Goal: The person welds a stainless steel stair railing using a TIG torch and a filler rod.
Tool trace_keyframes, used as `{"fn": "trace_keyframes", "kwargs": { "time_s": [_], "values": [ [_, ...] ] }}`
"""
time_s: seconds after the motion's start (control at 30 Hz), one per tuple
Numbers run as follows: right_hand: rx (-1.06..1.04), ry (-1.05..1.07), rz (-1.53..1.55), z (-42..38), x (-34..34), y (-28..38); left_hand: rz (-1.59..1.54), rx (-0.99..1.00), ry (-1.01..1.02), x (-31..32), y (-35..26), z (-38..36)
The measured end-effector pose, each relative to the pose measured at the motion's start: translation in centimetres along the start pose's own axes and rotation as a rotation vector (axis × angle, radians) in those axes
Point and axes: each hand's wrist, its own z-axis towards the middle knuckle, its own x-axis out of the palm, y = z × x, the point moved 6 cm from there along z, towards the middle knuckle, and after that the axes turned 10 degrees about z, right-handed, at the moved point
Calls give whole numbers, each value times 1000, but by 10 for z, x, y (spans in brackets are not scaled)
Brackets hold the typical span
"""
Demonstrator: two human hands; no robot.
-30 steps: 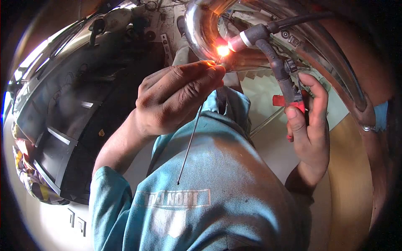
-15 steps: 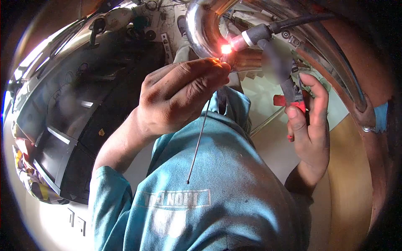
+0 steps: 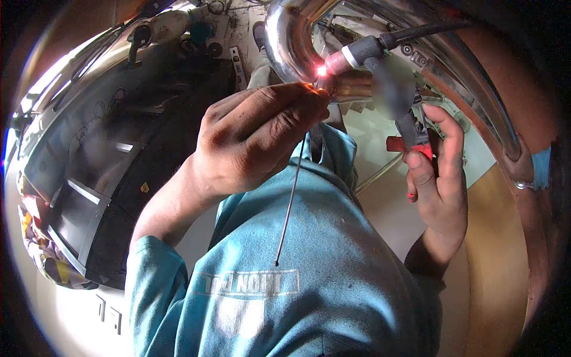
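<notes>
My left hand [image 3: 262, 137] is closed in a pinch around a thin filler rod [image 3: 290, 205], which slants down in front of my shirt. Its fingertips sit just below a bright arc [image 3: 322, 71] on a shiny curved metal pipe [image 3: 281, 41]. At the right, my right hand [image 3: 440, 172] grips a welding torch [image 3: 407, 128] by its dark handle with red parts. The torch's pink nozzle [image 3: 338, 62], ringed in white, points left at the glowing spot. Part of the torch body is blurred.
A dark cable [image 3: 434, 28] runs from the torch head toward upper right. Another person's hand [image 3: 516, 163] with a blue cuff touches a long curved pipe [image 3: 482, 77] at the right. A large black panelled object [image 3: 131, 172] stands at the left.
The arc glow looks smaller and pinker. The filler rod's lower end has shifted slightly right, and my left fingertips have edged right. My right hand has barely moved.
</notes>
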Motion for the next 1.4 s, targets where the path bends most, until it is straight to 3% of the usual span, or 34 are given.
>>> {"fn": "trace_keyframes", "kwargs": {
  "time_s": [1.4],
  "values": [
    [-9,-7,-55,-1,2,4,-21,20,-12,-2,1,-6]
  ]
}}
